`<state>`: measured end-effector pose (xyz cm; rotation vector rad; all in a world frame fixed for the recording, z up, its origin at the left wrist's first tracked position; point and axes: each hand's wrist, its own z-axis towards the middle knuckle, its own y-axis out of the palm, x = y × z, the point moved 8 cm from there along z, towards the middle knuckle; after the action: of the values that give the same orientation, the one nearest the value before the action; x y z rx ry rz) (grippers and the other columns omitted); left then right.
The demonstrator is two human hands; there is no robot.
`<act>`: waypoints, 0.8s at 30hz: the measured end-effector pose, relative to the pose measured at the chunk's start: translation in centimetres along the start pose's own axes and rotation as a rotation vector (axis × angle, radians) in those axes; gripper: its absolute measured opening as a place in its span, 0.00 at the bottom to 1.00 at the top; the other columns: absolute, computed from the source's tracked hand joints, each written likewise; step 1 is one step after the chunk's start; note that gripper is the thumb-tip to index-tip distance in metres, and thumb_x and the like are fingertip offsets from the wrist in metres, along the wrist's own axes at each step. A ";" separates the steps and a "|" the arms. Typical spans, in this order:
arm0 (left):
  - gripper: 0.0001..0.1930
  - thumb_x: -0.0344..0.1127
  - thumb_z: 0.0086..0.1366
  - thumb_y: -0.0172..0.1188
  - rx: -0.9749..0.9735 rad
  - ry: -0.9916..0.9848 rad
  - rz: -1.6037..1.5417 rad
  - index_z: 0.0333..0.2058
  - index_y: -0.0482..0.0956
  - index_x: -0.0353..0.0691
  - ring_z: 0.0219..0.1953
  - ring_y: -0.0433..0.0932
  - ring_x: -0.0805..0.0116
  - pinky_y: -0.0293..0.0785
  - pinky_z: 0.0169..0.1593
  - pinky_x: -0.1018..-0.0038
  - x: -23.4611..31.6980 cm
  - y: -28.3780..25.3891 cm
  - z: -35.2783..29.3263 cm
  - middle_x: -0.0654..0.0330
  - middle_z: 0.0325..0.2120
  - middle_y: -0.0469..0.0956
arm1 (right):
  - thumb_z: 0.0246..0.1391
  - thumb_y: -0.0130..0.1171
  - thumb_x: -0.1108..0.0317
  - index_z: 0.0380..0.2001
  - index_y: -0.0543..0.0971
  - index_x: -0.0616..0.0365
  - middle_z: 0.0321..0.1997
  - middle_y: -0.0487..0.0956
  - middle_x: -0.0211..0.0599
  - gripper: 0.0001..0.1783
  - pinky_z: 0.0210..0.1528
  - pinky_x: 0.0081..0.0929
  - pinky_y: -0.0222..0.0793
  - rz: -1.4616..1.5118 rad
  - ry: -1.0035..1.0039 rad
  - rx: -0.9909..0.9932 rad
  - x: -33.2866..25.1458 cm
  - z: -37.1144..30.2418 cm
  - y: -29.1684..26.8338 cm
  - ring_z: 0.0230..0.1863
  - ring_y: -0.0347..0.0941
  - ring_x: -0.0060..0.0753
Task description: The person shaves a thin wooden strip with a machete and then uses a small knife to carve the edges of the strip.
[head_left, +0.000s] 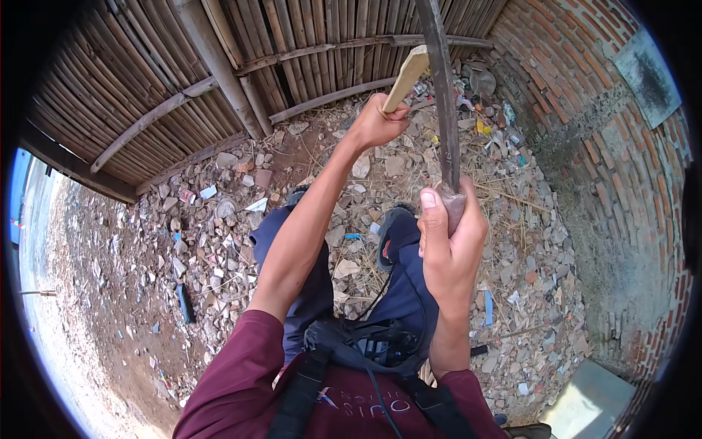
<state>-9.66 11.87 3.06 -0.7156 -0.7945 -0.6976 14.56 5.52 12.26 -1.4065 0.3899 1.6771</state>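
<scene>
My left hand (379,123) is stretched out ahead, its fingers closed around a pale wooden stick (406,79) that slants up to the right. In my right hand (455,238) is the handle of a machete (443,95), held nearly upright. Its long dark blade rises past the top of the view and passes just right of the stick's upper end. Whether blade and stick touch, I cannot tell. The handle looks wrapped in brownish plastic, and my thumb lies along it.
A bamboo wall (322,44) stands ahead and to the left, and a brick wall (614,154) runs along the right. Stones and litter (227,241) cover the ground around my feet. A pale slab (596,402) lies at the lower right.
</scene>
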 end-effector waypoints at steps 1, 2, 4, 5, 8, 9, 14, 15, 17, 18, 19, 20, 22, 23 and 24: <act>0.20 0.22 0.53 0.58 -0.007 0.001 -0.032 0.23 0.50 0.39 0.25 0.47 0.70 0.51 0.27 0.64 1.0 -0.7 0.3 0.64 0.21 0.45 | 0.70 0.64 0.60 0.42 0.75 0.64 0.18 0.75 0.34 0.16 0.24 0.32 0.63 0.029 0.019 -0.013 -0.7 -0.3 0.0 0.19 0.72 0.27; 0.20 0.22 0.52 0.58 0.006 0.010 -0.013 0.21 0.50 0.39 0.24 0.47 0.71 0.51 0.26 0.65 0.7 -1.2 0.3 0.63 0.20 0.46 | 0.70 0.64 0.60 0.43 0.75 0.64 0.18 0.74 0.33 0.17 0.24 0.32 0.62 0.056 0.038 -0.025 -0.8 -0.5 0.1 0.19 0.71 0.26; 0.19 0.22 0.53 0.57 0.017 -0.080 -0.072 0.20 0.51 0.40 0.24 0.47 0.71 0.51 0.26 0.65 -3.1 -0.9 -1.5 0.63 0.19 0.46 | 0.71 0.62 0.58 0.43 0.75 0.65 0.18 0.72 0.35 0.18 0.24 0.33 0.62 -0.001 0.067 -0.102 1.9 -0.1 1.9 0.19 0.70 0.26; 0.20 0.22 0.53 0.58 0.025 -0.082 -0.031 0.20 0.51 0.40 0.23 0.48 0.71 0.51 0.26 0.65 -4.4 -0.5 -1.4 0.64 0.19 0.47 | 0.71 0.62 0.58 0.44 0.75 0.65 0.17 0.72 0.36 0.18 0.25 0.35 0.63 -0.053 0.008 -0.040 2.1 0.7 2.1 0.19 0.70 0.29; 0.22 0.22 0.53 0.61 0.035 0.017 -0.030 0.19 0.51 0.42 0.24 0.49 0.71 0.52 0.27 0.65 -4.8 0.2 -0.9 0.64 0.18 0.47 | 0.71 0.62 0.58 0.45 0.75 0.64 0.18 0.73 0.38 0.18 0.26 0.39 0.65 -0.125 -0.069 0.023 1.6 2.2 2.3 0.18 0.70 0.37; 0.22 0.22 0.53 0.61 0.072 -0.044 -0.030 0.19 0.51 0.41 0.24 0.49 0.72 0.52 0.27 0.65 -6.9 -1.6 -1.6 0.63 0.18 0.47 | 0.71 0.62 0.57 0.45 0.75 0.64 0.18 0.73 0.38 0.18 0.26 0.39 0.65 -0.105 -0.080 -0.015 0.7 1.9 3.0 0.18 0.70 0.37; 0.21 0.22 0.53 0.60 0.086 -0.024 -0.008 0.19 0.51 0.40 0.23 0.49 0.74 0.51 0.26 0.66 -2.9 -0.6 0.0 0.65 0.17 0.48 | 0.69 0.64 0.60 0.45 0.74 0.65 0.20 0.77 0.40 0.17 0.26 0.34 0.68 -0.087 -0.070 0.000 -0.9 1.2 0.6 0.21 0.77 0.31; 0.21 0.22 0.53 0.60 0.036 -0.004 -0.023 0.19 0.51 0.40 0.22 0.49 0.75 0.51 0.26 0.66 -0.6 -0.7 0.1 0.65 0.16 0.48 | 0.69 0.65 0.62 0.45 0.74 0.65 0.19 0.77 0.38 0.16 0.25 0.32 0.68 -0.082 -0.038 -0.035 -1.6 0.7 0.2 0.21 0.79 0.28; 0.21 0.22 0.53 0.59 -0.009 0.036 -0.075 0.19 0.51 0.41 0.22 0.49 0.76 0.50 0.26 0.67 -0.2 -1.6 0.4 0.67 0.16 0.49 | 0.70 0.64 0.61 0.45 0.74 0.65 0.19 0.77 0.38 0.17 0.25 0.33 0.68 -0.030 -0.088 -0.046 -2.1 -0.3 0.8 0.20 0.78 0.29; 0.21 0.22 0.53 0.59 -0.033 -0.020 -0.043 0.19 0.51 0.41 0.23 0.49 0.76 0.50 0.26 0.67 -2.2 -1.6 -0.5 0.67 0.16 0.48 | 0.70 0.64 0.60 0.46 0.74 0.65 0.19 0.77 0.38 0.17 0.25 0.33 0.68 -0.004 -0.113 -0.051 -2.3 -0.7 1.2 0.20 0.78 0.29; 0.21 0.22 0.53 0.59 -0.044 -0.069 0.002 0.19 0.51 0.41 0.23 0.49 0.76 0.50 0.26 0.67 -4.7 -2.4 -1.4 0.66 0.16 0.48 | 0.71 0.63 0.58 0.45 0.74 0.66 0.19 0.78 0.41 0.19 0.24 0.35 0.68 -0.042 -0.059 -0.070 -2.0 -0.4 2.3 0.19 0.78 0.32; 0.21 0.22 0.53 0.59 -0.060 -0.113 0.042 0.19 0.51 0.41 0.23 0.49 0.76 0.50 0.26 0.67 -6.7 -2.5 -1.9 0.66 0.16 0.48 | 0.71 0.62 0.57 0.45 0.74 0.66 0.19 0.78 0.42 0.19 0.25 0.37 0.68 -0.037 0.012 -0.093 0.3 0.1 3.3 0.19 0.79 0.37; 0.21 0.21 0.52 0.59 -0.031 -0.178 -0.028 0.19 0.51 0.42 0.22 0.50 0.76 0.52 0.27 0.67 -8.4 -1.8 -2.3 0.67 0.17 0.49 | 0.71 0.62 0.57 0.45 0.74 0.66 0.19 0.77 0.43 0.20 0.26 0.40 0.69 -0.128 0.001 -0.034 1.4 1.4 3.6 0.20 0.80 0.42; 0.21 0.21 0.52 0.59 -0.038 -0.146 -0.029 0.19 0.51 0.42 0.22 0.50 0.75 0.52 0.27 0.67 -8.3 -1.6 -2.0 0.68 0.17 0.49 | 0.71 0.62 0.57 0.45 0.74 0.66 0.19 0.77 0.44 0.20 0.26 0.40 0.69 -0.114 -0.025 -0.044 0.9 1.6 3.6 0.21 0.80 0.43; 0.21 0.21 0.52 0.59 -0.045 -0.116 -0.028 0.19 0.51 0.42 0.22 0.51 0.75 0.52 0.27 0.67 -8.2 -1.8 -1.6 0.68 0.17 0.49 | 0.71 0.62 0.57 0.45 0.74 0.66 0.19 0.77 0.44 0.20 0.26 0.41 0.69 -0.098 -0.052 -0.055 0.2 1.6 3.5 0.21 0.80 0.43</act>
<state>-14.62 11.86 -3.87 -0.7919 -0.8985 -0.7057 10.88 4.79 11.50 -1.3962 0.2427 1.6519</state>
